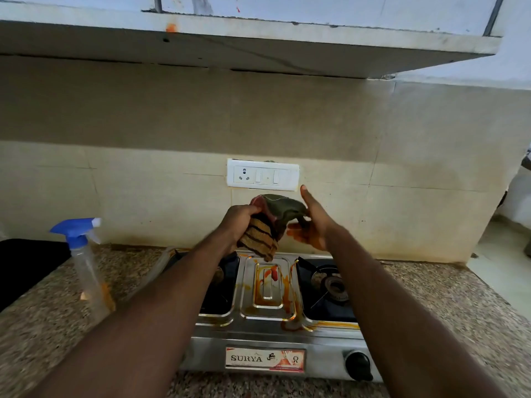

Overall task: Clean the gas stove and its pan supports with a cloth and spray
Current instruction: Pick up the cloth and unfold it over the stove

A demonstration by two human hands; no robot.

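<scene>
Above the stove's back edge, the cloth is held in the air between both hands, clear of the metal. The left hand has its fingers curled tight round the bunched striped end. The right hand is mostly open, thumb straight up and fingers loose, and the cloth's dark end lies against its palm without a clear grip. That palm looks smeared orange.

Orange spill covers the stove's middle panel and runs toward its front lip. The right burner sits under its pan support. The left burner is mostly hidden by the left forearm. The spray bottle stands on the counter left of the stove, streaked orange low down.

Risks, as I judge them:
- The cloth seems already soiled, so wiping with a dirty face would smear the spill wider instead of lifting it.
- The stained right palm could mark whatever it touches next, such as the bottle trigger or the knob.
- The socket plate is on the wall just behind the stove, and careless spraying toward the back could wet it.
- Pushing the cloth across the right side could catch the pan support's prongs and knock it off its seat.
- Liquid wiped forward could drip over the front lip onto the label.
</scene>
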